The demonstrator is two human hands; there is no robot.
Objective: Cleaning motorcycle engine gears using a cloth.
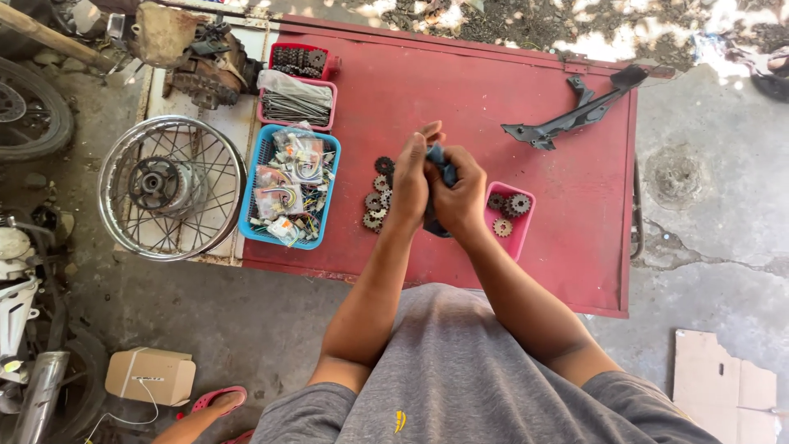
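Note:
Over the red table (pixel 460 90) my left hand (pixel 411 177) and my right hand (pixel 460 193) are pressed together around a dark blue cloth (pixel 444 168); whether a part is wrapped inside it is hidden. Just left of my hands lies a cluster of several small dark sprockets (pixel 376 197) on the table. To the right stands a small pink tray (pixel 523 228) holding three sprockets (pixel 509 205).
A blue basket (pixel 255 177) of bagged wiring parts, a pink tray of spokes (pixel 296 107) and a red tray of sprockets (pixel 300 57) line the table's left side. A black bracket (pixel 575 111) lies at far right. A spoked wheel (pixel 171 187) rests left of the table.

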